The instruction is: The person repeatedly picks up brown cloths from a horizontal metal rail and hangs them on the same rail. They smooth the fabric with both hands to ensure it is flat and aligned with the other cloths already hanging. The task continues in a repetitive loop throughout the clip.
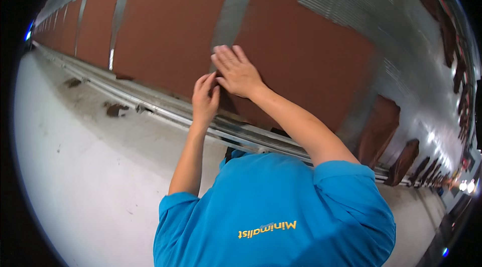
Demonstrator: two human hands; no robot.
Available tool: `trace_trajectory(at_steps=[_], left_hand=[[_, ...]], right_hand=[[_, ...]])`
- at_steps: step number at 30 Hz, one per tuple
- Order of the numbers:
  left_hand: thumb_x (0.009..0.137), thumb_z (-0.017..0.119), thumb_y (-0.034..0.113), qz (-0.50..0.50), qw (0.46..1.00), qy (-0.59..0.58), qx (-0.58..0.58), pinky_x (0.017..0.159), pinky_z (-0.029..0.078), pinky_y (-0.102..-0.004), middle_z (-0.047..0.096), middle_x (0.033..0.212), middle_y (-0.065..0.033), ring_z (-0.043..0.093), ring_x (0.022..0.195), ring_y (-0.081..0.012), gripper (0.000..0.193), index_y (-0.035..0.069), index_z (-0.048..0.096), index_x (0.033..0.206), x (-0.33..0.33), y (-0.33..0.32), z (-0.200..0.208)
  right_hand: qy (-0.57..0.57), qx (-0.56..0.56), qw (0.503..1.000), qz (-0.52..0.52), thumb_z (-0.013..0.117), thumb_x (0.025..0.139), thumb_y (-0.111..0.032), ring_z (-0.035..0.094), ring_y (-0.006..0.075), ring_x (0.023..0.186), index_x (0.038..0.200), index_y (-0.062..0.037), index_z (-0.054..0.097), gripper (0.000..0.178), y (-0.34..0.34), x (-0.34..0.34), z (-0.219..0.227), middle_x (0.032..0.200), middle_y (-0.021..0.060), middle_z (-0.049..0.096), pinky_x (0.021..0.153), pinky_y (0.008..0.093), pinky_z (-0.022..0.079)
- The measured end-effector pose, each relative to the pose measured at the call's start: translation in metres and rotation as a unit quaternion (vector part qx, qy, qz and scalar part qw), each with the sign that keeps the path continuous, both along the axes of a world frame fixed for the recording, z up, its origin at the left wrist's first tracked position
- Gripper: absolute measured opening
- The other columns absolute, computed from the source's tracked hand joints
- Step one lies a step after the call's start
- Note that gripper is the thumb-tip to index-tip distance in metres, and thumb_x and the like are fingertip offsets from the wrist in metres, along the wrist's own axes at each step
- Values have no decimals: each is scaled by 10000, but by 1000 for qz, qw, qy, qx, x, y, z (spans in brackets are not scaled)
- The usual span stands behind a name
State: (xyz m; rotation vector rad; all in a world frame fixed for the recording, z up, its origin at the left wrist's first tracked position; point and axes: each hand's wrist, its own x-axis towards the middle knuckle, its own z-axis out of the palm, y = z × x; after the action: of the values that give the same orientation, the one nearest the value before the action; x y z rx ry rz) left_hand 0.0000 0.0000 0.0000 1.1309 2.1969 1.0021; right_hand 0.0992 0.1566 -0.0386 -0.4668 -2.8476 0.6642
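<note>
A large brown leather-like sheet (306,53) lies flat on a grey metal panel, with another brown sheet (170,31) to its left. Between them runs a bare metal strip (233,11). My right hand (238,74) rests palm down over this gap, at the left edge of the right sheet, its fingers stretched out. Close beside it, my left hand (204,101) is at the lower right part of the left sheet. Its fingers are loosely bent and apart from the thumb; nothing shows between them.
Metal rails (150,106) run along the panel's near edge. Further brown sheets (95,21) line the panel to the left. On the right, loose brown pieces (379,129) hang over the edge. The pale floor (90,166) has a dark brown scrap (115,110) on it.
</note>
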Motion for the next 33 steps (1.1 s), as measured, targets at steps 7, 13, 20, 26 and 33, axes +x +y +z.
trace_trajectory(at_steps=[7, 13, 20, 26, 33], left_hand=[[930, 690, -1, -13, 996, -42, -75, 802, 520, -294, 616, 1156, -82, 614, 894, -167, 367, 71, 679, 1289, 22, -37, 17], [949, 652, -4, -1, 995, -66, -76, 804, 533, -310, 671, 1076, -96, 655, 882, -197, 233, 50, 728, 1162, 16, -49, 17], [963, 690, 94, -95, 991, 78, 48, 915, 547, -380, 647, 1238, -143, 646, 1104, -290, 271, 47, 696, 1230, 24, -3, 30], [951, 726, 185, -212, 967, 95, 103, 1072, 493, -458, 570, 1447, -202, 567, 1299, -392, 429, 61, 646, 1354, 92, 38, 40], [841, 807, 348, -490, 853, 130, 124, 1210, 336, -524, 439, 1570, -227, 428, 1450, -400, 771, 101, 503, 1505, 197, 56, 8]], right_hand=[[15, 142, 978, -151, 662, 927, -428, 448, 403, 1378, 1408, -47, 529, 628, 153, 81, 23, 1473, 207, 508, 1165, 555, 326], [-104, 47, 990, -83, 642, 948, -448, 336, 413, 1508, 1515, -66, 455, 709, 25, 113, 43, 1590, 229, 410, 1216, 608, 269], [47, -109, 990, 74, 621, 971, -427, 482, 354, 1390, 1366, -42, 611, 551, -118, 115, -7, 1466, 191, 543, 1206, 503, 326], [-85, 72, 944, -310, 580, 1015, -426, 375, 408, 1469, 1509, -44, 478, 634, -81, 260, 43, 1587, 214, 409, 1194, 582, 284], [-84, -193, 870, -446, 556, 1051, -394, 420, 361, 1470, 1420, -9, 580, 534, -183, 372, 69, 1562, 228, 461, 1217, 521, 287]])
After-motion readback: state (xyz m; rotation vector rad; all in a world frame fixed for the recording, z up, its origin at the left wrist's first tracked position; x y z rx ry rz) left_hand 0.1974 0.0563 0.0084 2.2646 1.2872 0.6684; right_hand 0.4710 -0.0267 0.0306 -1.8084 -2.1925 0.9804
